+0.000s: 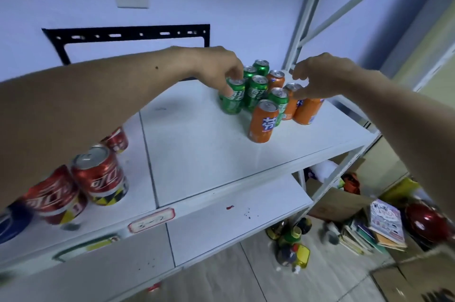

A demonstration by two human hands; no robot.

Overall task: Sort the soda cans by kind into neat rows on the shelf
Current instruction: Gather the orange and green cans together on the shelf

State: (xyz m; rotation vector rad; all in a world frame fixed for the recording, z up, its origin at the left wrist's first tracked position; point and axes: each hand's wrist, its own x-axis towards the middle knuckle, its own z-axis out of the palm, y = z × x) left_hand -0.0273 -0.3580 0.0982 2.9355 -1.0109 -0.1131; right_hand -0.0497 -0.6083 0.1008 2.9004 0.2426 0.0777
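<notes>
A: Where do the cans stand?

B: On the white shelf [197, 144]. A mixed cluster of green and orange cans sits at its far right; the red cans [98, 173] stand apart at the near left, partly under the left forearm.

A: And the hands?

B: The left hand [216, 68] comes down from above on the leftmost green can [232, 98], at the cluster's left edge. Its fingers [227, 88] curl round the upper wall and rim, so it grips that can. The right hand [322, 77] hovers over the orange cans at the right edge. Its thumb lies against the orange can [306, 109] there, hiding the top, but I cannot tell whether it holds the can or only touches it.

A: Which relation matters for the next move?

B: Every can stands upright, long axis vertical, so each hand meets its can from the top. The green can lies directly under the left fingers, on the side facing the bare stretch of shelf. I judge the left hand far nearer to it, and the way out is leftward.

A: Any risk?

B: Another green can [257, 91] stands just beside it, perhaps touching. A tilted lift might knock it, or the front orange can [263, 120] nearby.
</notes>
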